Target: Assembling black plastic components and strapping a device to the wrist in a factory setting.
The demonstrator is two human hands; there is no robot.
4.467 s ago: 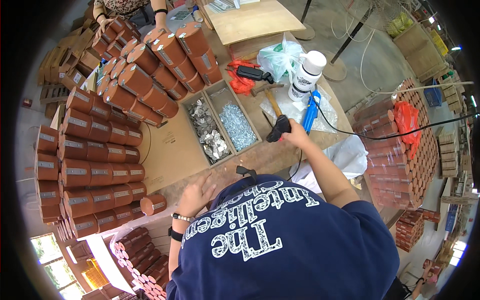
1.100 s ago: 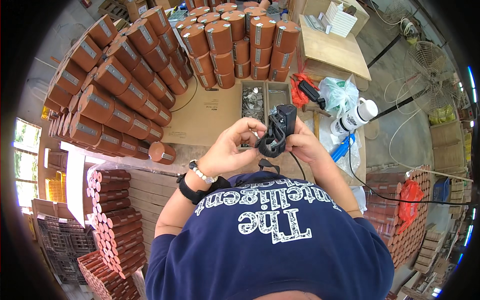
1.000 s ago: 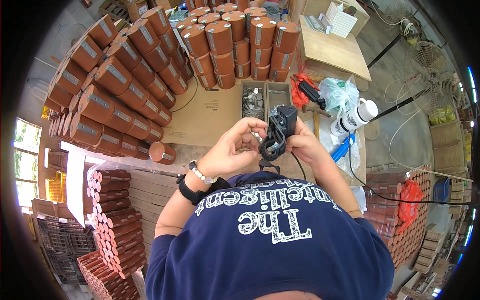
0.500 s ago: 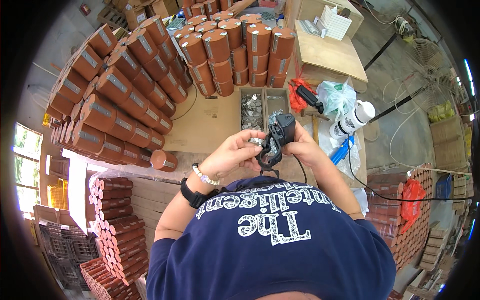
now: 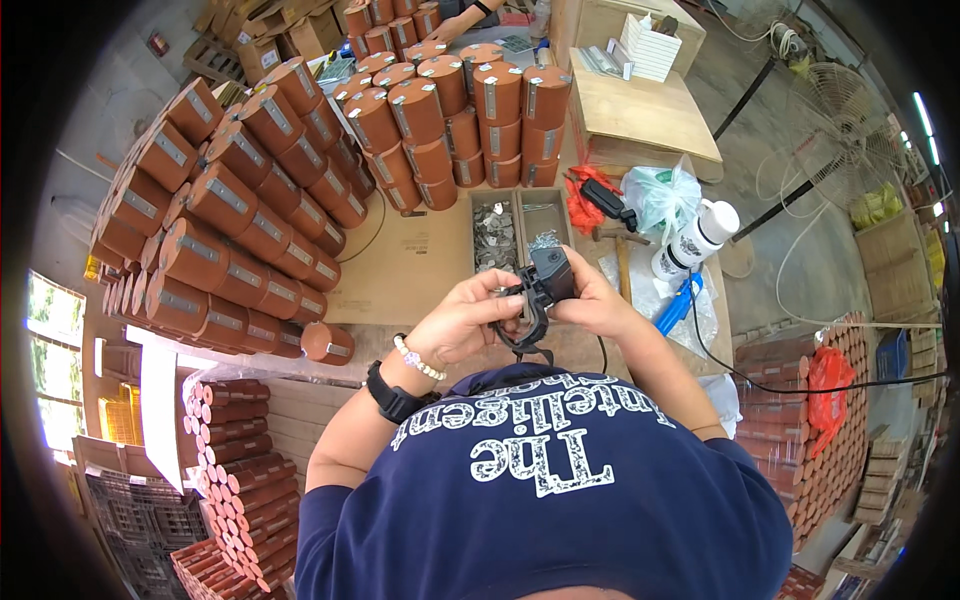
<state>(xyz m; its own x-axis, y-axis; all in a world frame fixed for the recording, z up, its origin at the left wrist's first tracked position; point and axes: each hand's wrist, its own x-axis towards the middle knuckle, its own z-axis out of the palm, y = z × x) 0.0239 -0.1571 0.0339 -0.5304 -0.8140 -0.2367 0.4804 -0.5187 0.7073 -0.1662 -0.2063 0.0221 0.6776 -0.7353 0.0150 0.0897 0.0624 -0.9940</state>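
Observation:
A black box-shaped device point(image 5: 551, 268) with a curved black strap point(image 5: 531, 333) is held up in front of my chest, over the near edge of the table. My right hand point(image 5: 598, 303) grips the boxy body from the right. At the left, the thumb and fingers of my left hand point(image 5: 468, 318) pinch the strap side; the exact part between them is too small to make out. Just beyond my hands lies a two-part tray point(image 5: 518, 232), with small grey metal pieces point(image 5: 493, 232) in its left compartment and small shiny pieces point(image 5: 545, 240) in its right.
Stacked brown cylinders with metal strips point(image 5: 228, 200) fill the table's left and back. To the right are a hammer point(image 5: 623, 262), a blue tool point(image 5: 680, 304), a white bottle point(image 5: 708, 232), plastic bags point(image 5: 662, 197) and a cable point(image 5: 770, 388). Another person's arm point(image 5: 470, 18) reaches in at the back.
The view has shifted slightly. The black device has turned a little in my hands, both of which keep their hold. The other person's arm shows more at the back.

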